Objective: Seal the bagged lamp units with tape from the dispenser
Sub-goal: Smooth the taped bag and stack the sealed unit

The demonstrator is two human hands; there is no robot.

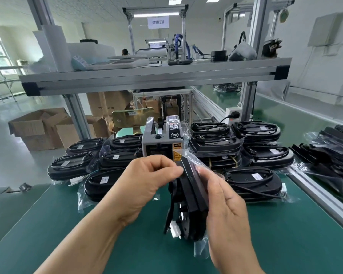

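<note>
A black lamp unit (190, 194) in a clear bag stands on edge on the green mat, held between both hands. My left hand (146, 184) pinches the bag's top edge against the unit with curled fingers. My right hand (224, 210) grips the unit's right side through the plastic. The loose bag flap (183, 155) sticks up in front of the grey tape dispenser (162, 143), which stands just behind the hands. A white connector (175, 230) hangs low on the unit.
Bagged black lamp units are stacked left (91, 161) and right (251, 147) of the dispenser, with more on the conveyor at far right (329, 159). An aluminium shelf beam (156, 76) runs overhead. Cardboard boxes (42, 129) stand on the floor at left.
</note>
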